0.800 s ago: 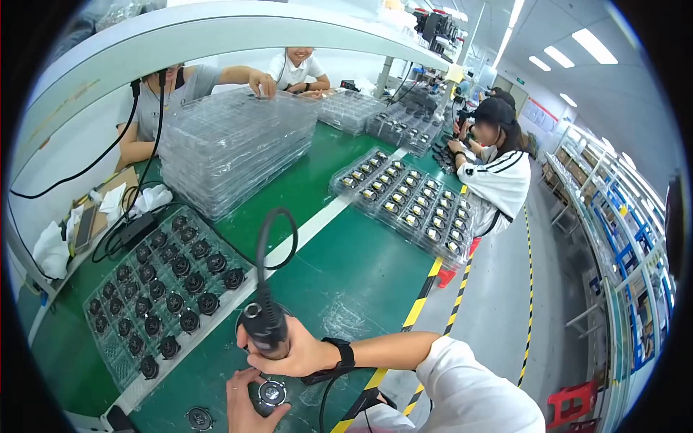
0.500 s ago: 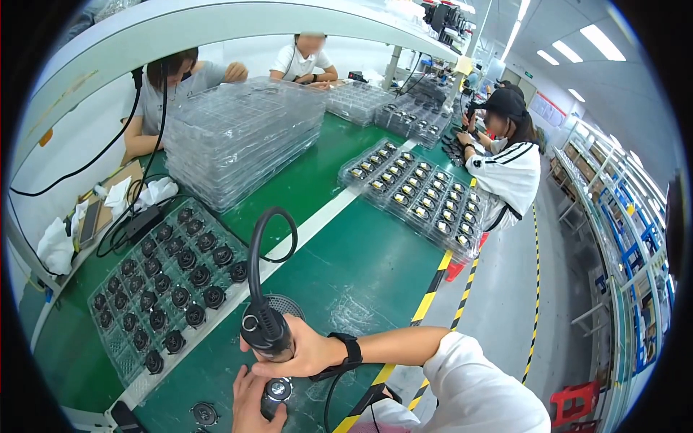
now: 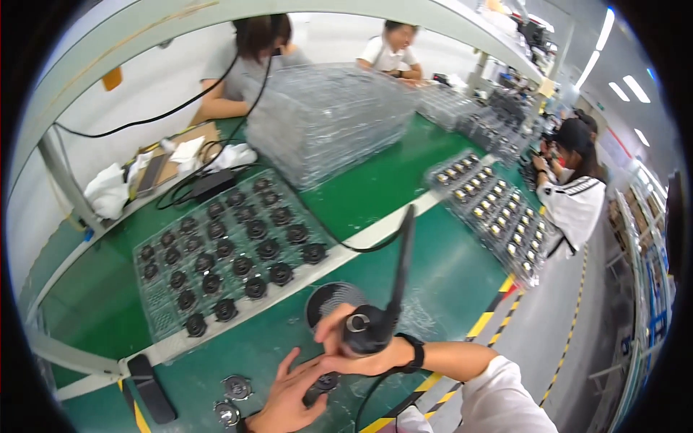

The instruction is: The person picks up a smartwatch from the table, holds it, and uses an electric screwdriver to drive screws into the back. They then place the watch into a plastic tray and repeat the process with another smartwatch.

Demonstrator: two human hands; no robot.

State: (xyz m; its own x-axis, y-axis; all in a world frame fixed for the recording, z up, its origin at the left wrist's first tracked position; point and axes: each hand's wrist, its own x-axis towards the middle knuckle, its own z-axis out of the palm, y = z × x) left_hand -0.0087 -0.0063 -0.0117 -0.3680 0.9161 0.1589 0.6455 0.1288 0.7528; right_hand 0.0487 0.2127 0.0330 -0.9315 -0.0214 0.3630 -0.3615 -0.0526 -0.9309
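A green workbench (image 3: 361, 206) takes up most of the view, bearing a tall stack of clear plastic trays (image 3: 328, 130) at its far side. Nearer, a clear compartment tray (image 3: 160, 297) holds rows of black round watch-like casings, while a second compartment tray (image 3: 465, 215), further right, holds rows of similar parts with pale tops. The person's right hand (image 3: 377, 359) is wrapped around a black corded power tool (image 3: 367, 330), probably an electric screwdriver; its working tip is hidden. The left hand (image 3: 292, 397) lies just beside it, thumb and fingers narrowed around a single round casing (image 3: 328, 380) on the bench, directly below the right hand and partly covered. Behind them sits a dark mesh-patterned round dish (image 3: 332, 297); two loose casings, one black (image 3: 237, 387) and one with a shiny face (image 3: 227, 413), lie left of the left hand. As a judgement, the chief risk is the tip slipping off and scratching the casing or catching a left fingertip, since the hands crowd together and only the fingers seem to steady the part. A loose pinch could let it twist under torque, and a pull on the power cable (image 3: 403, 267) could tilt the tool.
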